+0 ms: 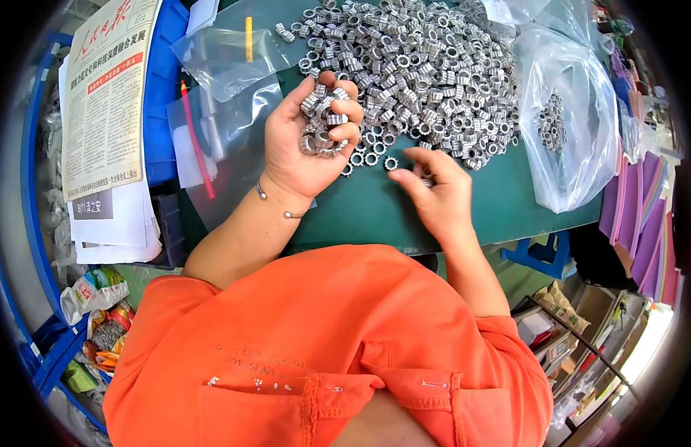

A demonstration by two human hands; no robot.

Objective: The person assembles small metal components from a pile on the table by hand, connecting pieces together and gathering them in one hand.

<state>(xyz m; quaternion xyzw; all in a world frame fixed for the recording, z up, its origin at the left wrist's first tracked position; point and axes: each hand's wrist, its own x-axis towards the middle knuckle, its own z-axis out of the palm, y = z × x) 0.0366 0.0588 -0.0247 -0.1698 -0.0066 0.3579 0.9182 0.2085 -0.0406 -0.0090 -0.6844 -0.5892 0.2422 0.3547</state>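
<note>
Cupping metal rings [321, 123]: left hand [292, 140] upturned, fingers folded over them; right hand [444, 192] half-curled, thumb and forefinger parted.

rings [427, 67] heaped on table [360, 216] | bag [569, 167] right of rings | newspaper [105, 104] left of rings

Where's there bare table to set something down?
Bare green table: between your left hand and right hand, toward the near edge; also between right hand and clear bag. Crowded: metal ring pile behind, plastic sheets at left.
</note>
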